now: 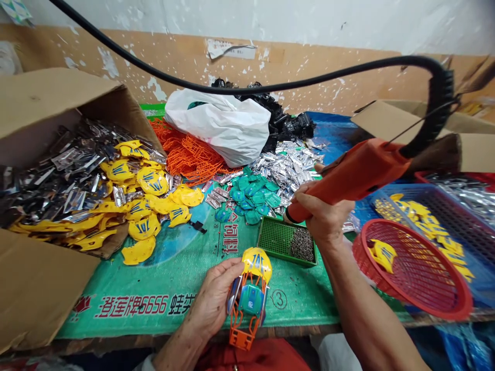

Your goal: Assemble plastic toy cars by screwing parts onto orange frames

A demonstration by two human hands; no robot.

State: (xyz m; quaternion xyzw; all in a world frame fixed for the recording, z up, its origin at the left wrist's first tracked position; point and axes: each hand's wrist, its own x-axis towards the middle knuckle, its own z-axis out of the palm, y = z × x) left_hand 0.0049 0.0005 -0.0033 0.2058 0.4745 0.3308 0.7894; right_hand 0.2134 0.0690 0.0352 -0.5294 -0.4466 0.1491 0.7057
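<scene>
My left hand (211,293) is closed around a toy car (251,299) near the table's front edge. The car has a yellow front piece, a teal panel in the middle and an orange frame. In my right hand (325,216) is an orange power screwdriver (348,172), its cable rising to the upper right. The screwdriver's tip end points down-left over a green basket (276,242), where small screws (302,245) lie in the right part. Whether a screw sits on the bit, I cannot tell.
Yellow parts (152,180) spill from a cardboard box (46,98) on the left. Behind lie orange frames (193,154), a white bag (220,123), teal panels (255,193) and silver pieces (290,165). A red basket (417,268) stands at right. The black cable (270,88) hangs across the view.
</scene>
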